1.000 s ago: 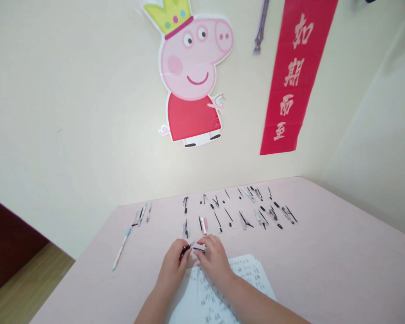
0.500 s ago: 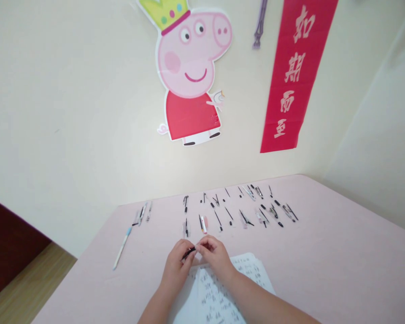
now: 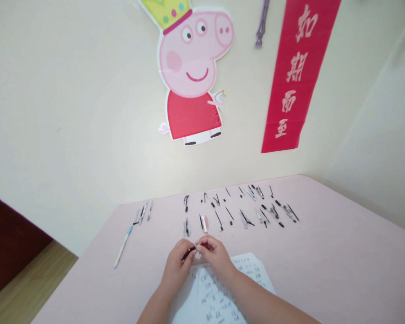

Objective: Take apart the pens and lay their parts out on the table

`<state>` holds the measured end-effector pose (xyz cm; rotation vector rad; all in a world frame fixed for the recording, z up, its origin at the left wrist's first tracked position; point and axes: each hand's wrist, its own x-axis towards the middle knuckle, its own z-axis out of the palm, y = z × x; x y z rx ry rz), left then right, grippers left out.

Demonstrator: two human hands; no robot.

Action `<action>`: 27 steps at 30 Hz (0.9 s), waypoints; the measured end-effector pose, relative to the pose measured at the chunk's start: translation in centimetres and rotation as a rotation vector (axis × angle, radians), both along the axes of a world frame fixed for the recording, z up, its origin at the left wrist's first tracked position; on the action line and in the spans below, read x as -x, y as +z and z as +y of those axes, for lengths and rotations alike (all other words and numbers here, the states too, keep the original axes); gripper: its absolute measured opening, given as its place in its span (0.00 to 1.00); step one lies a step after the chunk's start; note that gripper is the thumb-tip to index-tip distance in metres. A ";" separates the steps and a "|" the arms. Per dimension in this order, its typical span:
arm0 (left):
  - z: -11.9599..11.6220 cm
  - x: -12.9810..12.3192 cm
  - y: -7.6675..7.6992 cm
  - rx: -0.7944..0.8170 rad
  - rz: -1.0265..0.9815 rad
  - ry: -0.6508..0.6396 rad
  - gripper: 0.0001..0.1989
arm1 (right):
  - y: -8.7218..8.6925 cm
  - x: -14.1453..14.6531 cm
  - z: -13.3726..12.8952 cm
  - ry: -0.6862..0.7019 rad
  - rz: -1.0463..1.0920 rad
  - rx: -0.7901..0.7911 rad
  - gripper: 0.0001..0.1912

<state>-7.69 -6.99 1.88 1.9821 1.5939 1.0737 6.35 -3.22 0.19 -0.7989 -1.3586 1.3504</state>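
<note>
My left hand (image 3: 178, 263) is closed around a thin black pen part (image 3: 188, 253), which slants up toward the other hand. Fingertips of my right hand (image 3: 214, 254) pinch together at the upper end of that part, so the two hands nearly meet. What exactly lies between the right fingertips is too small to make out. Both hands are over the top edge of an open notebook (image 3: 222, 292) with handwriting on its pages. Just beyond them lie a black pen part (image 3: 187, 227) and a white and pink pen piece (image 3: 205, 224).
Two rows of pen parts and caps (image 3: 246, 218) stretch across the back of the pink table (image 3: 324, 252). At the left lie several clear pens (image 3: 143, 212) and a white and blue pen (image 3: 123, 246). A cartoon pig cutout (image 3: 194, 112) and red banner (image 3: 295, 85) hang on the wall.
The camera view has shifted very slightly. Both hands keep nearly the same place and grip, with only a small change at the fingertips.
</note>
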 end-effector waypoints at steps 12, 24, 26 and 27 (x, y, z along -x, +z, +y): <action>-0.2 -0.1 0.2 0.015 0.015 -0.004 0.11 | -0.7 0.3 0.1 -0.022 -0.003 0.033 0.11; -0.2 -0.2 0.4 0.016 0.014 -0.012 0.12 | -0.7 0.1 0.2 -0.031 -0.029 0.000 0.11; -0.2 -0.2 0.3 0.016 0.015 -0.014 0.11 | -0.7 0.1 0.1 -0.027 -0.025 -0.029 0.09; -0.3 -0.1 0.3 0.016 0.016 -0.014 0.11 | -0.7 0.1 0.1 -0.022 -0.023 -0.038 0.08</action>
